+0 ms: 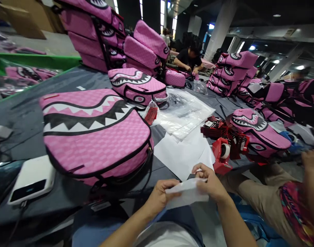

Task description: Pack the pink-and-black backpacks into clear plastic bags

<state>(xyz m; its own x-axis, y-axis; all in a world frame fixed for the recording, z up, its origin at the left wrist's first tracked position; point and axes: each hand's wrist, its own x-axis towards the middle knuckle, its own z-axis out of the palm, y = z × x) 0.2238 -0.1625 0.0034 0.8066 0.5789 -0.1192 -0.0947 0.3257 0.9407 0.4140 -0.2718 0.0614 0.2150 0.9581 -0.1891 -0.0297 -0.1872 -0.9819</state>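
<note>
A small sheet of thin white paper (pixel 185 196) is stretched between my two hands, low over the table's near edge. My left hand (pixel 162 196) pinches its left end between thumb and fingers. Closed on the right end is my right hand (pixel 209 183), fingers curled; a small dark thing shows beside its fingertips, too unclear to name. Just beyond lie larger white sheets (pixel 181 154) and a stack of clear plastic bags (pixel 185 109). To the left rests a pink backpack (pixel 100 137) with a shark-mouth print. A red tape dispenser (pixel 222 154) stands right of my right hand.
Red tags (pixel 215 127) lie bunched behind the dispenser, near another pink bag (pixel 260 132). A white power bank (pixel 33 180) with a cable is at left. Pink bags (pixel 81 37) are piled at the back. A co-worker (pixel 189 60) works across the table; another person's arm is at right.
</note>
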